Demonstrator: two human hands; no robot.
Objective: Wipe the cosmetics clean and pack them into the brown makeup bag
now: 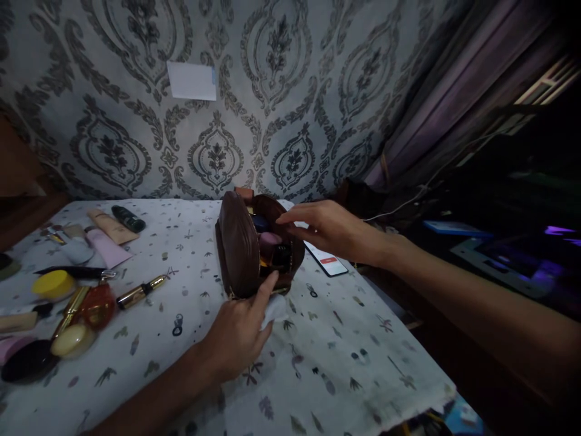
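Observation:
A brown zipped makeup bag stands unzipped on the table, its opening turned right. Inside it I make out a round pinkish item and a small black item; the rest is dark. My left hand is at the bag's near side, index finger stretched onto the lower rim and thumb apart. A crumpled white tissue or cloth lies beside that hand; whether the hand holds it is unclear. My right hand reaches across the bag's right edge, fingers stretched, nothing visible in them.
On the left lie a yellow-lidded jar, a gold lipstick tube, a pink tube, a dark green bottle and other cosmetics. A phone lies right of the bag, by the edge of the patterned tablecloth.

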